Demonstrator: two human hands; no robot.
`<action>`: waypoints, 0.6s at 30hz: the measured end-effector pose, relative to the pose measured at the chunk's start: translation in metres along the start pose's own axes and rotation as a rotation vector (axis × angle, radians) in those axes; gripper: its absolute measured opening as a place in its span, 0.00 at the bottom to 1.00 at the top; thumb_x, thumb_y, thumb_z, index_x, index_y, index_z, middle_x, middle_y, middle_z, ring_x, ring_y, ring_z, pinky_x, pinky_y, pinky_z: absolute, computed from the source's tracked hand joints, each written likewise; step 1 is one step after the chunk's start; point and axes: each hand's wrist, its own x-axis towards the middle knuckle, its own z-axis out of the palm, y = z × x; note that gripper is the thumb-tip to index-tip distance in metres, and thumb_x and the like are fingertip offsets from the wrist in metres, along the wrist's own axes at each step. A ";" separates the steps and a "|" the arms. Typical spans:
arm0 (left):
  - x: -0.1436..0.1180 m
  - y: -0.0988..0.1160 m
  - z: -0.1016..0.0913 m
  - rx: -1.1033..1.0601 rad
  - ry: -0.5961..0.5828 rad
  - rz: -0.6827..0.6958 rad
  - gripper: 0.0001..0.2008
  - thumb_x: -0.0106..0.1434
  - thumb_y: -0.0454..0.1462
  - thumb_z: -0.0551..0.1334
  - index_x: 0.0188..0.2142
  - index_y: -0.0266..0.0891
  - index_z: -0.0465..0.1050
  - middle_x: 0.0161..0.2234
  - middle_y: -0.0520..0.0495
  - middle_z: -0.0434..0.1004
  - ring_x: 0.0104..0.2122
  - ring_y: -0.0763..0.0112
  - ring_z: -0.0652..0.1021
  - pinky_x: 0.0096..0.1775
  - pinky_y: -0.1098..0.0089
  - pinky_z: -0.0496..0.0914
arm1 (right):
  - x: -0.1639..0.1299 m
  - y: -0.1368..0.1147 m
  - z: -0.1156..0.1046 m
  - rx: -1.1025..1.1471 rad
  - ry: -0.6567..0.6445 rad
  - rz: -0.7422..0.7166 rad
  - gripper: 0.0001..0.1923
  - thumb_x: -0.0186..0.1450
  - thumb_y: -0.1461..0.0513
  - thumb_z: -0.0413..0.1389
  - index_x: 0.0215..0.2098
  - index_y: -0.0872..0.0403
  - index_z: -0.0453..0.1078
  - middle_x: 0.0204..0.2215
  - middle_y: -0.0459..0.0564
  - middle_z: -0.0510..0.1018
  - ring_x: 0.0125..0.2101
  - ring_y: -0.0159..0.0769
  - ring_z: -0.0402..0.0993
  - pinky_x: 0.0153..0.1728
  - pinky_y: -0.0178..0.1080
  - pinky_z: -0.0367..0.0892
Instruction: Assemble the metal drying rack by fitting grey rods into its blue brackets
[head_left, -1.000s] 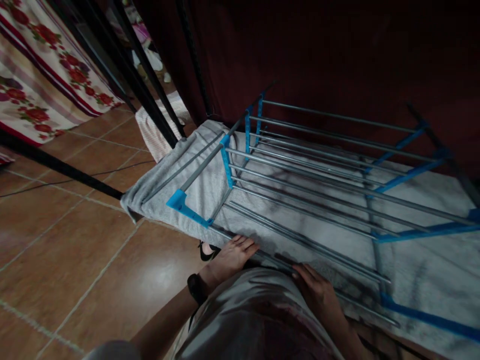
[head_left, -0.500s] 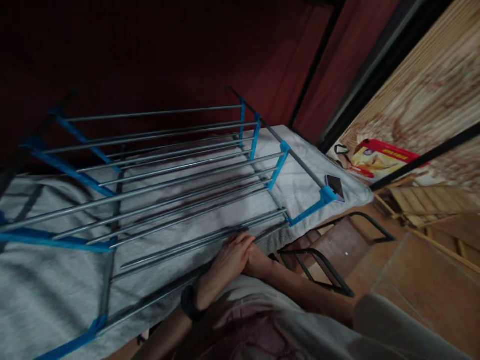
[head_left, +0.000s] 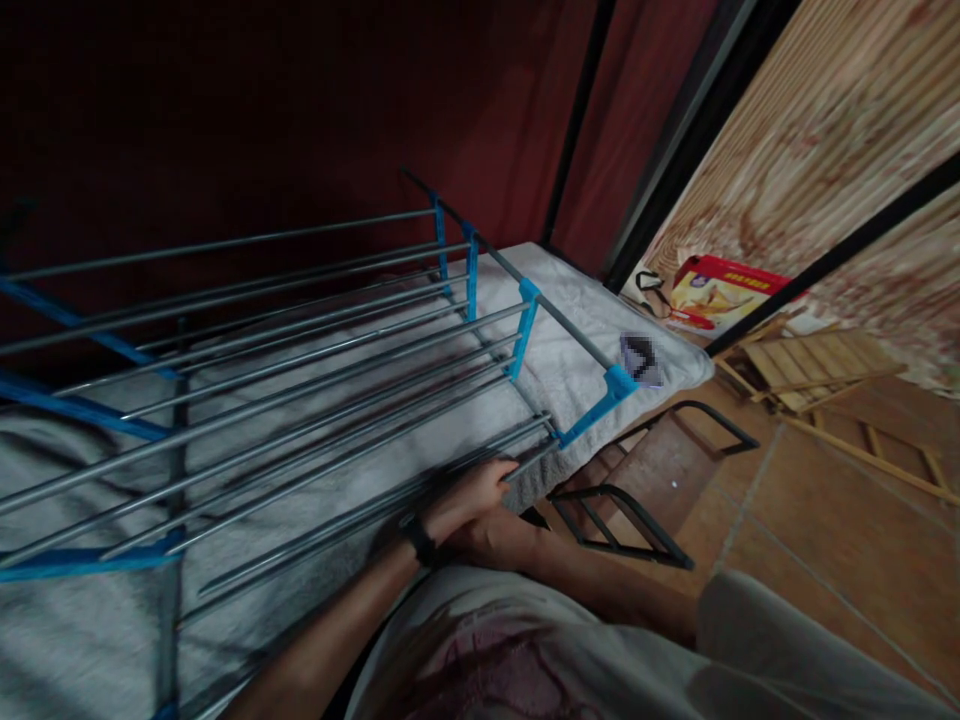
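A folding clothes drying rack with grey metal bars and blue plastic joints lies over a white blanket. My left hand, with a dark watch on its wrist, is in front of the rack's near bars, fingers curled. What is inside those fingers, if anything, is hidden. Just below it and against it is my right hand, close to my shirt; its fingers are mostly covered by the left hand. Whether either hand touches the rack's bars I cannot tell.
A pixelated phone-like object lies at the blanket's right corner. Beyond are a red and yellow box, wooden slatted pieces and a black-framed step stool on the tiled floor. A dark red wall stands behind the rack.
The view has turned right, so the rack and blanket sit further left. My hands stay together, but the left fingers, earlier laid over the right hand, now look more curled.
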 end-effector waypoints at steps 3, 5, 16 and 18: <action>-0.002 -0.007 0.005 -0.024 0.036 -0.021 0.23 0.62 0.28 0.56 0.57 0.36 0.73 0.55 0.39 0.77 0.54 0.60 0.77 0.58 0.59 0.70 | -0.023 0.009 -0.022 0.259 -0.087 -0.252 0.14 0.71 0.64 0.46 0.38 0.53 0.75 0.41 0.49 0.80 0.45 0.31 0.75 0.52 0.35 0.69; -0.004 -0.009 0.009 -0.024 0.065 -0.025 0.24 0.62 0.28 0.56 0.57 0.35 0.73 0.56 0.38 0.77 0.55 0.59 0.76 0.60 0.59 0.68 | -0.048 0.023 -0.034 0.294 0.019 -0.061 0.10 0.69 0.65 0.50 0.40 0.52 0.74 0.40 0.51 0.80 0.43 0.34 0.76 0.47 0.37 0.71; -0.008 -0.011 0.015 -0.033 0.096 0.066 0.22 0.64 0.31 0.56 0.56 0.39 0.74 0.55 0.43 0.78 0.54 0.59 0.77 0.59 0.59 0.68 | -0.082 0.113 -0.074 0.239 0.563 0.744 0.17 0.61 0.62 0.50 0.48 0.51 0.69 0.42 0.51 0.77 0.44 0.41 0.73 0.49 0.43 0.68; -0.008 -0.013 0.018 -0.041 0.117 0.073 0.22 0.64 0.30 0.56 0.56 0.38 0.75 0.55 0.42 0.78 0.54 0.60 0.77 0.59 0.59 0.69 | -0.077 0.115 -0.073 0.196 0.499 0.763 0.17 0.61 0.62 0.48 0.47 0.52 0.70 0.40 0.50 0.77 0.43 0.41 0.73 0.49 0.43 0.67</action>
